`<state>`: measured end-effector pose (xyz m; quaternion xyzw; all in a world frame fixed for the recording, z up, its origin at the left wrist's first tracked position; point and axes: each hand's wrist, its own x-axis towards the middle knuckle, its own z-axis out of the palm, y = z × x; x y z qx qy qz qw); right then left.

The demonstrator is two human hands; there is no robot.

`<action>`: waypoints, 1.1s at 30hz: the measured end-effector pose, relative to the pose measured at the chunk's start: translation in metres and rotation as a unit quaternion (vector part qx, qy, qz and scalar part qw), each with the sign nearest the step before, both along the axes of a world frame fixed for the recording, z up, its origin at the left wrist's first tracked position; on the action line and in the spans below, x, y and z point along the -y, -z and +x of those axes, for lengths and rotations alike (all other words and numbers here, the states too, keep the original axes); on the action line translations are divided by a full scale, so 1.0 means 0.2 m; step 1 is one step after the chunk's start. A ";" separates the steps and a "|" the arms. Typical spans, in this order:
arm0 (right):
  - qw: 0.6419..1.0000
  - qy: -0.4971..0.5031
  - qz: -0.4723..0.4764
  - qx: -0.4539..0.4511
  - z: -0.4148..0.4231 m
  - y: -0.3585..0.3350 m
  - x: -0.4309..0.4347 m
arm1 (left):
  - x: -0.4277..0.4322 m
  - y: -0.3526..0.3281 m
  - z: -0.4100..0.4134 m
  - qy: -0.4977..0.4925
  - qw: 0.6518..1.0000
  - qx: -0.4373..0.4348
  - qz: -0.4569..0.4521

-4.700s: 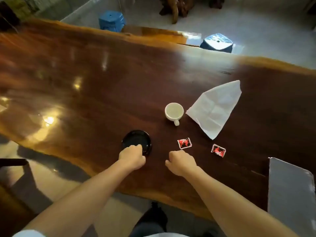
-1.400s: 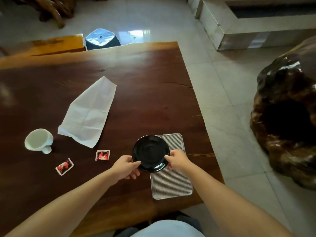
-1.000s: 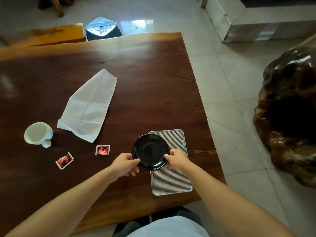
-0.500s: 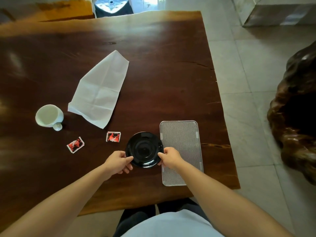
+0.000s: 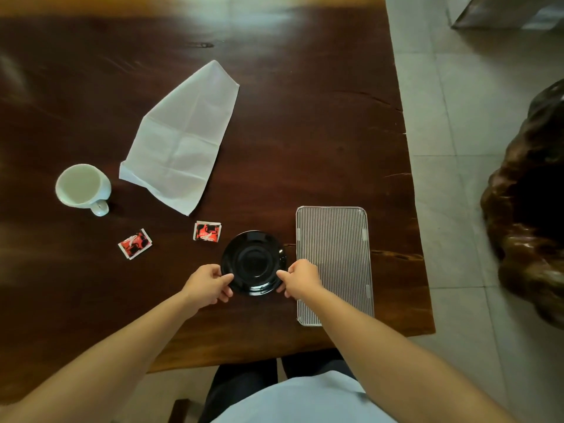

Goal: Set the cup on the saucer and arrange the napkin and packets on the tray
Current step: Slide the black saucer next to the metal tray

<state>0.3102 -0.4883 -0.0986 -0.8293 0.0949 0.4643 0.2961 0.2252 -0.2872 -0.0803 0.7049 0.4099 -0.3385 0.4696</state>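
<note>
**Black saucer held in both hands, white cup far off at ten o'clock**

Black and glossy, the saucer (image 5: 254,262) sits low on the dark wooden surface (image 5: 305,117), directly in front of the person. The left hand (image 5: 207,284) pinches its rim at about eight o'clock and the right hand (image 5: 300,279) pinches it at about four o'clock, so both hands are closed on the saucer; whether it rests on the wood or is lifted just clear of it cannot be told. The ribbed grey tray (image 5: 334,264) lies just beside the saucer at three o'clock, long axis running from near to far, with the right wrist crossing its near left corner.

The relation that matters for the coming move is where the cup (image 5: 81,187) lies. It stands upright well apart from the saucer, out at ten o'clock, its small handle turned toward the person at about five o'clock of its own rim. The left hand is clearly the nearer one; the right would have to cross the body and the saucer to reach it. My judgement is that the left hand should let go and fetch the cup.

Between cup and saucer lie two red packets: one packet (image 5: 207,231) just beside the saucer's rim at eleven o'clock, the other packet (image 5: 135,243) farther out at nine o'clock. The white napkin (image 5: 183,135) is spread flat at eleven o'clock, long axis slanting from seven to one o'clock, well apart from the tray.
</note>
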 end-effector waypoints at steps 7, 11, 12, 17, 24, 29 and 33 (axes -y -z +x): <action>0.996 0.079 -0.050 0.008 -0.02 0.01 -0.02 | 0.01 0.07 0.02 -0.007 1.000 -0.004 0.003; 0.986 0.151 -0.068 -0.006 -0.04 0.02 -0.03 | 0.03 0.10 0.01 -0.005 1.000 -0.008 0.002; 0.983 0.171 -0.066 -0.013 -0.05 0.02 -0.03 | 0.04 0.11 0.01 -0.003 1.000 -0.008 0.005; 0.976 0.202 -0.068 -0.037 -0.08 0.02 -0.03 | 0.05 0.16 0.00 0.006 1.000 -0.011 0.006; 0.968 0.237 -0.070 -0.034 -0.10 0.04 -0.03 | 0.07 0.20 0.00 0.021 1.000 0.001 0.001; 0.966 0.245 -0.077 -0.030 -0.12 0.05 -0.05 | 0.07 0.25 -0.01 0.031 1.000 0.003 0.000; 0.968 0.234 -0.087 -0.026 -0.13 0.04 -0.05 | 0.07 0.27 -0.02 0.038 0.999 0.002 -0.006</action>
